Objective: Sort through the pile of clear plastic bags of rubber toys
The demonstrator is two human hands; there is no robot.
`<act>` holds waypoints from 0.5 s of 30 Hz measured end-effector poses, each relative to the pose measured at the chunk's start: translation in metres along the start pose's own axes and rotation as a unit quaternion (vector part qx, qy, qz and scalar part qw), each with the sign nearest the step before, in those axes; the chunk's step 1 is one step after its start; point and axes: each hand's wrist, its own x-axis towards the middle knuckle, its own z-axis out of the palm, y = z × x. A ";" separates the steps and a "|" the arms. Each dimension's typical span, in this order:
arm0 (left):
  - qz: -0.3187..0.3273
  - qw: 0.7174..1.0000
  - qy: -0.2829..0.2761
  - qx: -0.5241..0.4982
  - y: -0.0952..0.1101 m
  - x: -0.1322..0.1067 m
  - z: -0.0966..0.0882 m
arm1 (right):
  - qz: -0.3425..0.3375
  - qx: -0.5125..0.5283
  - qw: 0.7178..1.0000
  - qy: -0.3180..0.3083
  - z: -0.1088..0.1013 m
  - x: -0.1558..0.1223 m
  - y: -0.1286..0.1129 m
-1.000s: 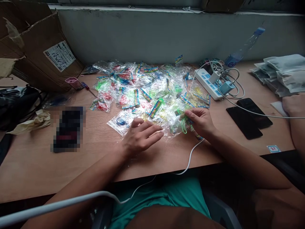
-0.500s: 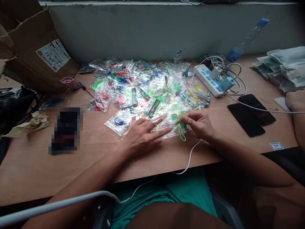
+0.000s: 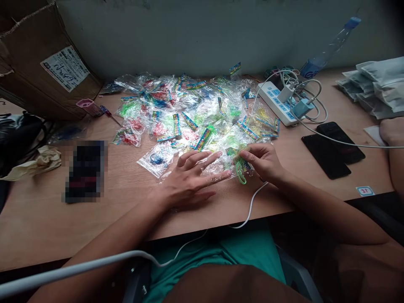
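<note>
My right hand point(image 3: 264, 162) pinches a green looped cord point(image 3: 240, 173) between thumb and fingers, with one loop hanging down over the near edge of the pile. Fingers stretched and spread, my left hand point(image 3: 191, 176) rests on clear plastic packets at the front and grips nothing. A pile of clear packets point(image 3: 189, 122) with bright printed header strips lies beyond both hands; red, green, blue and yellow items show inside. Left of my left hand, one packet point(image 3: 156, 159) holds a blue coiled item. Whether the green cord is partly inside a packet, I cannot tell.
A white power strip point(image 3: 277, 103) with chargers and tangled cables stands right of the pile, near a plastic bottle point(image 3: 328, 52). Two dark phones point(image 3: 326, 158) and stacked pale bags point(image 3: 378, 88) lie farther right, beside another person's arm point(image 3: 393, 147). A cardboard box point(image 3: 47, 63) stands left.
The view has tilted slightly downward. My left hand's fingers have shifted a little over the packets; my right hand keeps its pinch on the green cord.
</note>
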 end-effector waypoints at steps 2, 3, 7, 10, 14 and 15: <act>0.001 1.000 -0.004 -0.009 0.000 0.000 -0.002 | 0.002 0.003 1.000 -0.007 0.000 0.000 0.000; 0.000 1.000 -0.009 -0.014 0.000 0.001 -0.003 | 0.001 0.005 1.000 -0.007 0.000 0.001 0.000; 0.001 1.000 -0.018 -0.024 -0.001 0.000 -0.005 | 0.008 0.028 1.000 0.001 0.000 0.001 0.003; 0.002 1.000 -0.015 -0.017 -0.001 0.000 -0.003 | 0.040 0.060 0.997 -0.017 0.000 0.002 0.004; -0.011 1.000 -0.006 -0.003 -0.002 -0.001 0.001 | 0.073 0.131 0.985 -0.088 0.001 0.001 0.000; -0.017 1.000 -0.007 -0.004 -0.001 -0.001 0.001 | 0.072 0.138 0.983 -0.100 0.001 0.001 -0.002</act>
